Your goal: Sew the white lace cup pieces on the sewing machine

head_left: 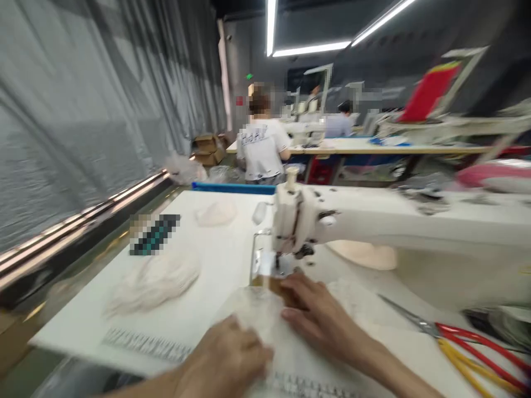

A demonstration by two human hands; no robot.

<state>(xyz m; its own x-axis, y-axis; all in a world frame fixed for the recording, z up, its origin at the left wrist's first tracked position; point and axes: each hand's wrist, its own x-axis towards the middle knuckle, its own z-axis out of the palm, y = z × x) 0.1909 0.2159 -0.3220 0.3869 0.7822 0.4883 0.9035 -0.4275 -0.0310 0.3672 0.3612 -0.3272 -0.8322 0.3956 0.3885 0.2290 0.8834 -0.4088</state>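
A white sewing machine [292, 218] stands over the table, its needle area just beyond my hands. Thin, pale, sheer fabric [253, 307] lies in front of the needle, blurred. My left hand [232, 354] is curled closed at the fabric's near edge and seems to pinch it; motion smears the fingertips. My right hand [319, 315] rests beside the needle area, fingers stretched forward and thumb apart, pressing on the fabric. A brown strip or plate [271, 284] shows partly under its fingertips; I cannot tell which.
Scissors with red and yellow handles [440, 331] lie at the right. A bunched off-white cloth [160, 279] and a pixelated dark object [155, 235] are on the left of the table. Ruler markings [145, 342] run along the near edge. A person in a white shirt [263, 146] is farther back.
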